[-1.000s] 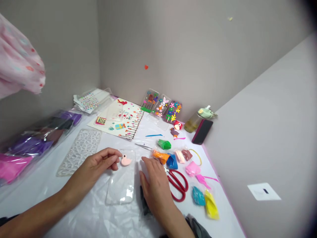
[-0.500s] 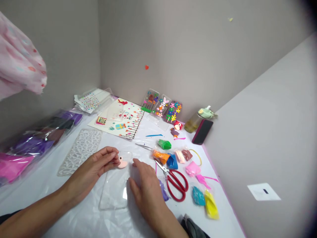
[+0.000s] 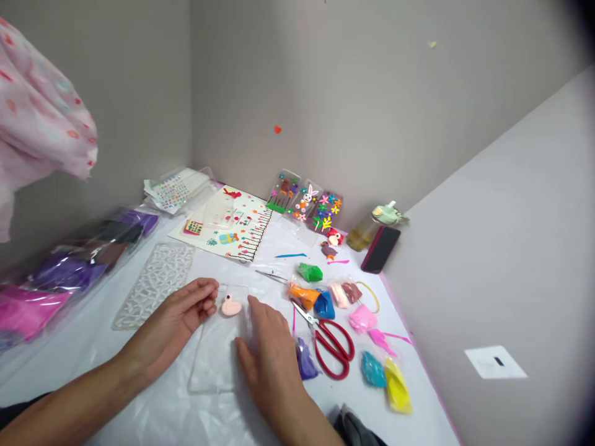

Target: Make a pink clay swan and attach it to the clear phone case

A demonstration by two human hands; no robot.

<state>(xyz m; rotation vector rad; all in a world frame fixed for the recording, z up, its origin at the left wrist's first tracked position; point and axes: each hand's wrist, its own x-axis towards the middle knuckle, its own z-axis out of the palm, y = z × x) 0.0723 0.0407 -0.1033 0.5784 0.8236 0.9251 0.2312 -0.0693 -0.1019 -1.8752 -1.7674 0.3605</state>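
Observation:
A clear phone case (image 3: 216,359) lies flat on the white plastic-covered table (image 3: 139,409) in front of me. A small pink clay figure (image 3: 230,306) sits at its far end. My left hand (image 3: 183,313) rests at the case's far left edge, fingers curled, fingertips right beside the pink figure. My right hand (image 3: 264,347) lies flat with fingers stretched along the case's right side, pressing on it. A purple clay bag (image 3: 305,359) lies just right of that hand.
Red scissors (image 3: 332,347) and several coloured clay bags (image 3: 325,300) lie to the right. Tweezers (image 3: 269,275), a patterned clear case (image 3: 155,282), a decorated card (image 3: 227,226), finished cases (image 3: 304,201), a bottle (image 3: 367,229) and a phone (image 3: 380,248) stand farther back. Bagged clay (image 3: 60,266) lines the left.
The case and pink figure shifted a little left. My right hand moved left onto the case, uncovering the purple clay bag. My left hand stayed beside the figure.

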